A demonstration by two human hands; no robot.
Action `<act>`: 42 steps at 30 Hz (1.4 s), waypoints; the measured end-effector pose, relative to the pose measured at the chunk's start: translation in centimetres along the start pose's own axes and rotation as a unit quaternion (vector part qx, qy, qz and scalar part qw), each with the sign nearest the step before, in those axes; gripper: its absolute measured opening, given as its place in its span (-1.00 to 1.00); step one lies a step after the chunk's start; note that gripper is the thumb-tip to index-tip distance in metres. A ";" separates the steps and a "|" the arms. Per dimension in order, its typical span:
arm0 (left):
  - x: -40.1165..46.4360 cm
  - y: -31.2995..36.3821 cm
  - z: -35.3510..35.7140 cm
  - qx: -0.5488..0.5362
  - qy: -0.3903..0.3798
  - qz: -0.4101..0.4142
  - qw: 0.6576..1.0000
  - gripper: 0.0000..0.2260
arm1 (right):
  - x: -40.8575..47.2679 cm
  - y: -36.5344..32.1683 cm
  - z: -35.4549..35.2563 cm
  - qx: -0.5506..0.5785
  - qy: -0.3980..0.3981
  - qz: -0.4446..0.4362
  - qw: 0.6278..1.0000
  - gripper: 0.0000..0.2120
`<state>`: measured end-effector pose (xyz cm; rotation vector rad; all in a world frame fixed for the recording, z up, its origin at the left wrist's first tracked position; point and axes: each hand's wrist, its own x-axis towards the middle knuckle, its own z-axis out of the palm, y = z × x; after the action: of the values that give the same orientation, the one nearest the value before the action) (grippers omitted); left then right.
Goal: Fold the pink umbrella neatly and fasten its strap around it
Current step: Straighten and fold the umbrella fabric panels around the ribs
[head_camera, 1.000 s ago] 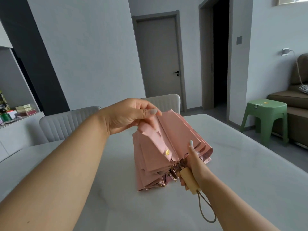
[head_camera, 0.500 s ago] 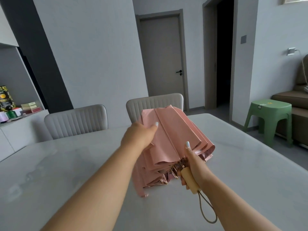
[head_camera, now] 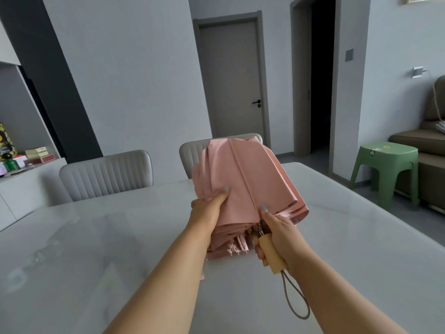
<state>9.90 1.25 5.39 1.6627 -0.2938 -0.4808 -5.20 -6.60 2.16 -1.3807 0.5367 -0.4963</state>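
Mid-frame, the right hand (head_camera: pixel 280 233) grips the handle (head_camera: pixel 273 255); the left hand (head_camera: pixel 208 209) clasps the umbrella (head_camera: pixel 243 179) pleats. Folding looks unfinished; no fastened strap shows.

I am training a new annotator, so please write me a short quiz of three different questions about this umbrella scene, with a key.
1. True or false: the right hand grips the wooden handle of the pink umbrella.
2. Where does the left hand hold the umbrella?
A. on the folded canopy
B. on the cord loop
C. nowhere, it rests on the table
3. Fill in: the cord loop hangs from the end of the ____.

Key: 1 true; 2 A; 3 handle.
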 end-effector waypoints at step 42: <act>-1.4 1.5 -1.7 -0.115 -0.008 0.008 0.993 -0.23 | -0.5 -1.2 1.6 0.079 -0.159 0.056 0.983 -0.14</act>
<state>9.57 3.14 7.18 1.4311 -0.2535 -0.4976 -4.57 -5.17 3.53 -1.2393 0.3051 -0.2150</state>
